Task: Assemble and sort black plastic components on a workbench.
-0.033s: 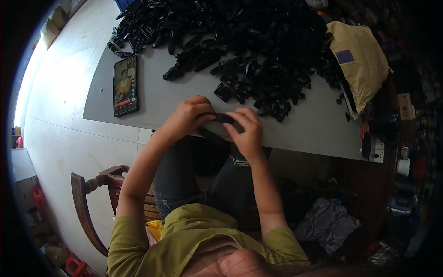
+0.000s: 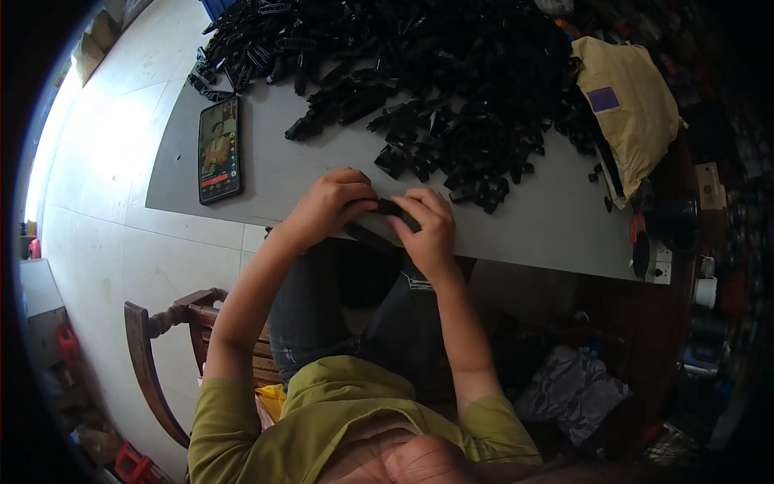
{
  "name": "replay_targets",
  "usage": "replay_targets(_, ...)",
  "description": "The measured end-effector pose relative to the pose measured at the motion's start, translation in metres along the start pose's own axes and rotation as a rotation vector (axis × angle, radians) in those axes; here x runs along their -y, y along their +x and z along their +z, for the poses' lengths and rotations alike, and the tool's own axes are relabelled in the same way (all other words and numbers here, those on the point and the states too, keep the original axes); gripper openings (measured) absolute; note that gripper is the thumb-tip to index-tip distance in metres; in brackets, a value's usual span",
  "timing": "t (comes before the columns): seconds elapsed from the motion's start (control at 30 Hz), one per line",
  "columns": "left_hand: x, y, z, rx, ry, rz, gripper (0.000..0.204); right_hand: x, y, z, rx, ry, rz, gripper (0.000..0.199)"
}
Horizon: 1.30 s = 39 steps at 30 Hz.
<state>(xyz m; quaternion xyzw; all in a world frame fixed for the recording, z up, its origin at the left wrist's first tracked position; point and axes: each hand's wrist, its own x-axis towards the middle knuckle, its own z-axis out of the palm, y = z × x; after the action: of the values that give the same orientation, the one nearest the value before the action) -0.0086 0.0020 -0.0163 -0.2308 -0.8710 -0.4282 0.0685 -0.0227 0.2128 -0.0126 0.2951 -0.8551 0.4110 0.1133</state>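
Both hands meet over the near edge of the grey table point(image 2: 278, 189), pinching one small black plastic part point(image 2: 389, 207) between them. My left hand point(image 2: 337, 203) has thumb and fingers closed on its left end. On the other end, my right hand point(image 2: 429, 226) is closed with thumb and index finger. The fingers cover much of the part, so its exact kind is hard to make out. Just beyond my hands spreads a large pile of similar black plastic parts point(image 2: 435, 133), some lying loose at its near side.
A phone point(image 2: 219, 153) with a lit screen lies on the table's left. At the right edge rests a tan bag point(image 2: 633, 113), with red-handled scissors point(image 2: 638, 242) nearer me. A wooden chair point(image 2: 149, 379) stands to my left, and a grey patterned cloth point(image 2: 572, 391) lies low on the right.
My right hand has shifted slightly left along the black part, and its fingertips sit differently on it. My left hand has barely moved.
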Motion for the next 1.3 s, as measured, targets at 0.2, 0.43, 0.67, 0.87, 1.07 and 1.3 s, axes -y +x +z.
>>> replay_targets(0.2,-0.008,-0.004,-0.016,-0.005,-0.145,-0.106,0.022,-0.004,0.007,-0.010,0.090,-0.004,-0.014,0.028)
replay_targets(0.43,0.003,-0.003,-0.012,0.065,-0.262,-0.097,0.023,-0.010,0.021,-0.023,0.335,0.021,-0.068,0.025)
replay_targets(0.67,0.006,0.005,-0.027,0.023,-0.028,-0.001,0.028,0.010,-0.013,-0.020,0.367,0.030,0.052,0.025)
replay_targets(0.87,0.021,0.016,-0.038,-0.322,0.607,-0.217,0.030,-0.020,-0.010,-0.046,0.003,-0.252,0.141,0.032)
replay_targets(1.07,0.001,-0.013,-0.023,-0.228,0.179,-0.367,0.027,-0.039,-0.010,-0.046,-0.008,-0.254,0.105,0.018)
replay_targets(1.3,-0.019,-0.014,0.001,-0.136,0.092,-0.051,0.026,-0.037,-0.014,-0.033,-0.190,-0.192,0.163,0.025)
